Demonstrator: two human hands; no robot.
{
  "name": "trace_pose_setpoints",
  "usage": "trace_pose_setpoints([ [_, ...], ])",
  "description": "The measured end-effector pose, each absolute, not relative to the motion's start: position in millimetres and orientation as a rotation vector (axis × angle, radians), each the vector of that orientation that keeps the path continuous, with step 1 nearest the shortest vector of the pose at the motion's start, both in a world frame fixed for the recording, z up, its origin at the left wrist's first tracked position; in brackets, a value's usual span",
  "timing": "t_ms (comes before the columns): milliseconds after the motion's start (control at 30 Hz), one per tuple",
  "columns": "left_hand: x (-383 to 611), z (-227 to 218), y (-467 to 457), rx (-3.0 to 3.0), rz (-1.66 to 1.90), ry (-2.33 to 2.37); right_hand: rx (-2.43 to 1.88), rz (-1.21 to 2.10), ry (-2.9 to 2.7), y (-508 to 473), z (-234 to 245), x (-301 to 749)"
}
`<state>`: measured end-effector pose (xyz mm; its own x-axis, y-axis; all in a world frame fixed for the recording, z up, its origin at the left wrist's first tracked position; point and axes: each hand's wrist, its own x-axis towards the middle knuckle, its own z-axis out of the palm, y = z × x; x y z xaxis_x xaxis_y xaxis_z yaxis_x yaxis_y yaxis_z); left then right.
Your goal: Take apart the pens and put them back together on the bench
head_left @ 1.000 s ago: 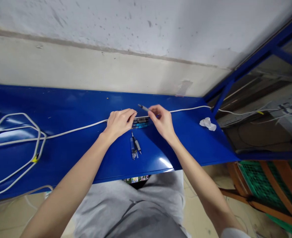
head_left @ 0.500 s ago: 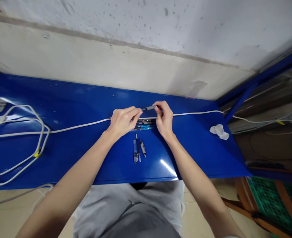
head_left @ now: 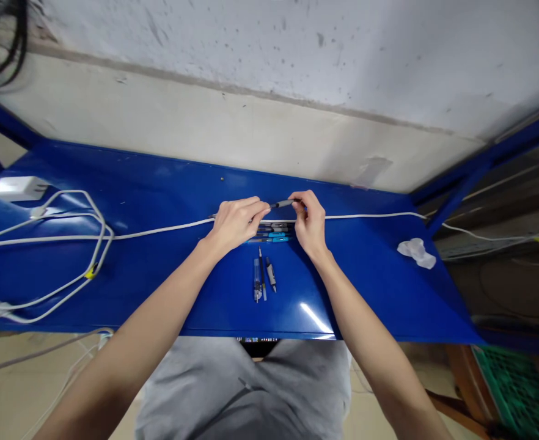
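Observation:
A dark pen with a grey grip (head_left: 284, 203) is held level above the blue shelf, pinched at both ends. My left hand (head_left: 236, 221) is closed on its left part, and my right hand (head_left: 310, 221) grips the right end with thumb and fingers. Under the hands lie several pens, a light-blue pen (head_left: 276, 239) among them, partly covered by my left hand. Nearer to me rest separate pen parts: a clear barrel (head_left: 256, 278), a thin refill (head_left: 263, 275) and a grey grip section (head_left: 271, 274).
A white cable (head_left: 159, 230) crosses the blue shelf (head_left: 365, 293) behind the pens and loops at the left beside a white power adapter (head_left: 19, 188). Crumpled white tissue (head_left: 417, 252) lies at the right. A wall (head_left: 251, 128) stands behind the shelf.
The camera view has shifted slightly to the left, so everything sits further right in the picture. Both hands keep hold of the same pen, with little other movement.

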<state>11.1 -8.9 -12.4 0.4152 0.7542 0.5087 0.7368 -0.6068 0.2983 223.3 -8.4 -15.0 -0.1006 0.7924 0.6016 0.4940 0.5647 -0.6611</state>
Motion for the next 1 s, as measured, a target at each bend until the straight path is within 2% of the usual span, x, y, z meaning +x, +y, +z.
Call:
trace_pose_setpoints([
  [1000,13.2,-10.9,-11.8,2.667,0.986,1.361,-1.085,0.415,-1.654,-7.3,-20.1,220.5],
])
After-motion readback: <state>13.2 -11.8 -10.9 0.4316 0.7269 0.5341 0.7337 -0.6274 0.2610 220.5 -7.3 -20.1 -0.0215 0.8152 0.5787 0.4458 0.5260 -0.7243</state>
